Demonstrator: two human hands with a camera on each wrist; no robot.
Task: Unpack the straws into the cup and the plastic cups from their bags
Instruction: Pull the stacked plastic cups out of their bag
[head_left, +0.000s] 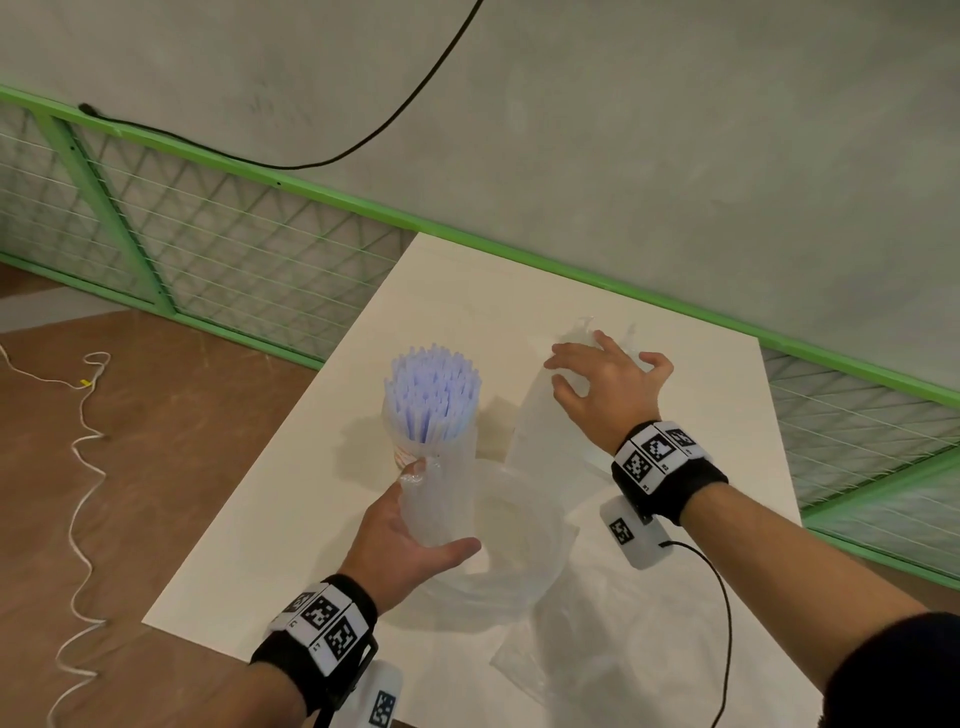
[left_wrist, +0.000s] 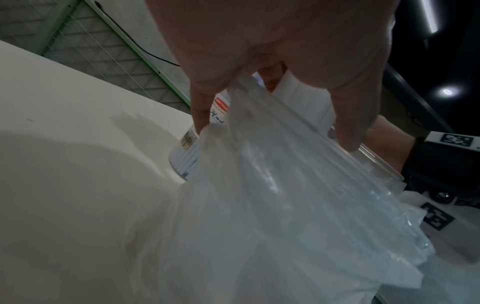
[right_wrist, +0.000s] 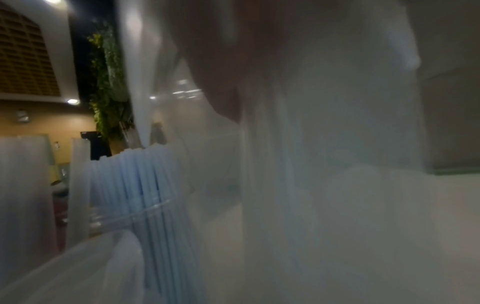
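Note:
A bunch of pale blue straws (head_left: 431, 395) stands upright in a clear cup on the white table (head_left: 291, 519). Just right of it my left hand (head_left: 436, 509) grips a tall clear bag of plastic cups (head_left: 449, 483); in the left wrist view my fingers (left_wrist: 200, 115) curl round that bag (left_wrist: 272, 205), with the labelled straw pack (left_wrist: 187, 160) behind. My right hand (head_left: 608, 364) hovers with fingers spread over the top of a second upright clear bag (head_left: 545, 415). The right wrist view is hazy through plastic (right_wrist: 324, 164), with the straws (right_wrist: 145, 185) at left.
A wide round clear plastic piece (head_left: 514, 551) lies between my arms, and a crumpled clear bag (head_left: 597, 654) lies at the table's near edge. A green mesh fence (head_left: 208, 249) runs behind the table. A white cord (head_left: 83, 441) trails on the brown floor.

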